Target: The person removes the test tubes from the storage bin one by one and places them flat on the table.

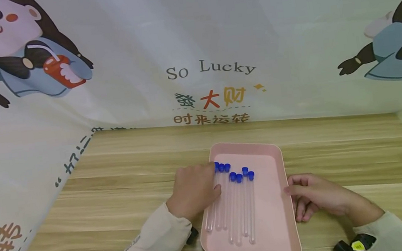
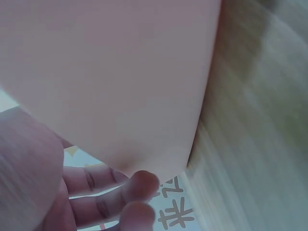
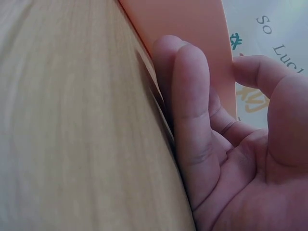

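Note:
Several clear test tubes (image 1: pixel 250 207) with blue caps lie side by side in a pink tray (image 1: pixel 277 225), caps toward the far end. My left hand (image 1: pixel 193 189) reaches over the tray's left rim, its thumb over the leftmost tubes and its fingers beside their caps. In the left wrist view two curled fingertips (image 2: pixel 142 185) show outside the tray wall, while another finger passes behind it; I cannot tell whether it pinches a tube. At the right side, my right hand (image 1: pixel 320 194) holds the tray edge, thumb at the rim and curled fingers along the outer wall.
The tray stands on a wood-grain table (image 1: pixel 118 186). Behind it rises a pale printed backdrop (image 1: pixel 131 46) with cartoon figures and lettering, which also covers the left side. A black strap device (image 1: pixel 351 247) sits on my right wrist.

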A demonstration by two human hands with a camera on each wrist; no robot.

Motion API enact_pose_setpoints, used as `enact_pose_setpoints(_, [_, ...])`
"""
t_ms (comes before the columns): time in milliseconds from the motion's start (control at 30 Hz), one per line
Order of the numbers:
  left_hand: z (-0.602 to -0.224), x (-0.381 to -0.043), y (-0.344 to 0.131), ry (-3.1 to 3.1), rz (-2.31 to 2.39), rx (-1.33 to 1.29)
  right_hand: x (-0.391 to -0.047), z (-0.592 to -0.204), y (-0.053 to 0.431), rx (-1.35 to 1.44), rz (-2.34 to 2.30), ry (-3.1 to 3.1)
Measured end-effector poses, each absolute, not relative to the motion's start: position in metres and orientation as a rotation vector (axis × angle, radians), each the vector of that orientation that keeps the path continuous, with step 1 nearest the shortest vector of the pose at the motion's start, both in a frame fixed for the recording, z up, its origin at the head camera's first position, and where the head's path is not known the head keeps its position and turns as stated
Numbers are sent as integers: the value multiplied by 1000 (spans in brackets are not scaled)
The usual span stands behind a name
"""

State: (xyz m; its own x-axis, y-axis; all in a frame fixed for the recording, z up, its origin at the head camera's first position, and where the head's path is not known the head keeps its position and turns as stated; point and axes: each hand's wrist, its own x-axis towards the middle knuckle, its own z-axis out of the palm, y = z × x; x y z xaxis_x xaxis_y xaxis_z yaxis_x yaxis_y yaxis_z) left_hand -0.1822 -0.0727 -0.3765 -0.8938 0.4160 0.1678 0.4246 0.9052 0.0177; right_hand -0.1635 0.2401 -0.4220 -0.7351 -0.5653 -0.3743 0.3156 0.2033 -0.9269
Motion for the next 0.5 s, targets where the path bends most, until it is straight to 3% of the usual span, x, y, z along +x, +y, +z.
enact_pose_setpoints(500, [-378, -182, -72, -2927, -91, -664, -164, -422, 240, -226, -1607, 1801])
